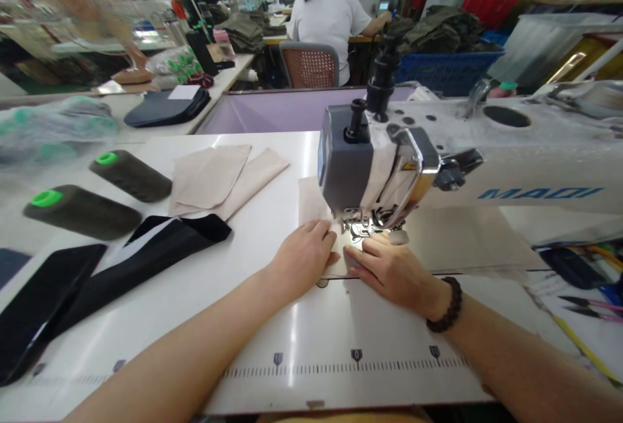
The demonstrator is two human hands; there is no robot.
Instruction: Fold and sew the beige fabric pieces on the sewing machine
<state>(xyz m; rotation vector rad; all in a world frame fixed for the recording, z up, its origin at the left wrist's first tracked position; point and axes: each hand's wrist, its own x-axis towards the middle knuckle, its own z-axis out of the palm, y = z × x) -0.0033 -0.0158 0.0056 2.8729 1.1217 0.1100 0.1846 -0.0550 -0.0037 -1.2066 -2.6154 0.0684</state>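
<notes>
You lay your left hand [306,251], loosely open, on beige fabric [310,201] beneath the needle area of a MAQI sewing machine [530,167]; your right hand [389,267], braceleted, touches it just beside the presser foot [363,231], though whether its fingers pinch the cloth cannot be told. Dark thread cones [82,211] lie leftward.

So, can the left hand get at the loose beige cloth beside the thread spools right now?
Probably yes: from the left hand, only white tabletop shows before the loose cloth, with the spools lying beyond it. The hand would first have to leave the cloth at the sewing machine.
</notes>
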